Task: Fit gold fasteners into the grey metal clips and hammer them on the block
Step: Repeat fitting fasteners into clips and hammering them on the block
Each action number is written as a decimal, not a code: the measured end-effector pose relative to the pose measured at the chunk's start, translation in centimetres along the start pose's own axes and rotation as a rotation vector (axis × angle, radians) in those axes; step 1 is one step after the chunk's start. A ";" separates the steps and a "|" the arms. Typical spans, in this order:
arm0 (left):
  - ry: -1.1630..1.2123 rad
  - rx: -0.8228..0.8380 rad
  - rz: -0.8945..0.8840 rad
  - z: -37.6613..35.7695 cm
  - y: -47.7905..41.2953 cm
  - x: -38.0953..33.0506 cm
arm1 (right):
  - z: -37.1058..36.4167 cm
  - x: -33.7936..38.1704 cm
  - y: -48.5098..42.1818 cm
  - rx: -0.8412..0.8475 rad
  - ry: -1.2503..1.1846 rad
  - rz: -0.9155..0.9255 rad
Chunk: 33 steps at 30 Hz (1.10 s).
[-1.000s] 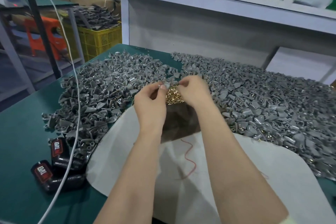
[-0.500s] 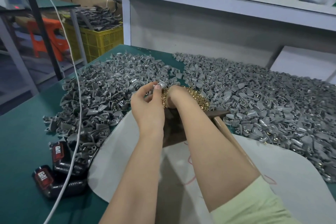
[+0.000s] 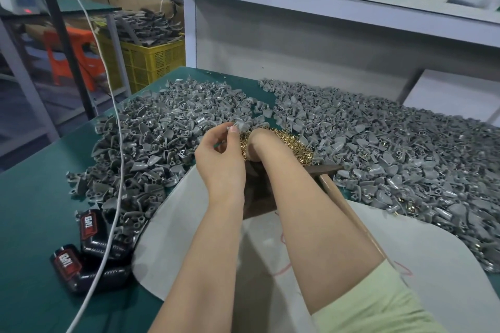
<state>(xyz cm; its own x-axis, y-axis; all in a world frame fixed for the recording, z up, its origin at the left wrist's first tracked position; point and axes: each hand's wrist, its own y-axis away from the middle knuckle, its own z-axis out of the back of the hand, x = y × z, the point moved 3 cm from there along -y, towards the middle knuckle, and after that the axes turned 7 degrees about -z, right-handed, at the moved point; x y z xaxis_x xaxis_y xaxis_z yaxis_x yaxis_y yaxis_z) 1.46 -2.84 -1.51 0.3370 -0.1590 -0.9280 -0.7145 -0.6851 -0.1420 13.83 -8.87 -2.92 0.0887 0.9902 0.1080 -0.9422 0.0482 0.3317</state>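
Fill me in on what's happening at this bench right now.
A person is assembling small parts by hand. The left hand pinches one grey clip at its fingertips, just above the pile of gold fasteners. The right hand is down in that pile, its fingers hidden. The hammer lies unused beside the right forearm, its head by the dark block. On both sides lie heaps of loose grey clips.

The green surface (image 3: 32,224) carries 2 broad heaps of grey clips (image 3: 151,138), gold fasteners (image 3: 292,140) piled between them, a white sheet (image 3: 446,265) under a dark block (image 3: 259,197), and 2 black packs (image 3: 92,230) crossed by a white cable (image 3: 113,224).
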 end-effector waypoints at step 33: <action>-1.090 0.609 -0.413 -2.2 2.2 0.3 | -1.0 -9.9 10.5 -0.560 -0.651 0.223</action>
<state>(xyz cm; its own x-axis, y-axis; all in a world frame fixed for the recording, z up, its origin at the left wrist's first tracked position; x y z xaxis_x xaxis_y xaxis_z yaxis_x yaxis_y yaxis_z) 1.36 -5.90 -1.37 0.1359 0.8316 -0.5386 -0.9357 -0.0709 -0.3456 2.70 -18.02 -1.42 -0.1100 0.7212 0.6839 -0.9641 0.0898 -0.2498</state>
